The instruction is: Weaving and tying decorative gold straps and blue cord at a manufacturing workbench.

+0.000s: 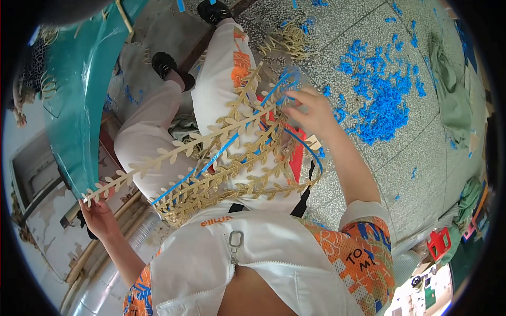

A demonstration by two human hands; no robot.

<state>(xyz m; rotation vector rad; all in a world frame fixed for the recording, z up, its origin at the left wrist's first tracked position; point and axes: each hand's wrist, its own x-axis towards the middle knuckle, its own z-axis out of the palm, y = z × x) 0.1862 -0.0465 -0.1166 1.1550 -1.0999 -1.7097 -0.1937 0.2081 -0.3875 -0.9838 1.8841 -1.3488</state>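
A long gold leaf trim [176,152] stretches across my lap from lower left to upper right. My left hand [100,217] pinches its lower-left end, beside the green sheet. At the other end, my right hand [311,111] has its fingers curled next to the trim and a blue strip [226,146]. Motion smears the blue bits by those fingertips, so what they grip is unclear. More gold leaf trims [232,176] lie heaped over my thighs, with blue strips running among them. A red object [297,158] shows partly under the heap.
A scatter of blue scraps [382,108] covers the speckled floor at right. Gold trim pieces [287,42] lie beyond my feet. The green sheet [87,89] rises at left. Green cloth [450,95] lies far right, and a red basket [438,243] stands at lower right.
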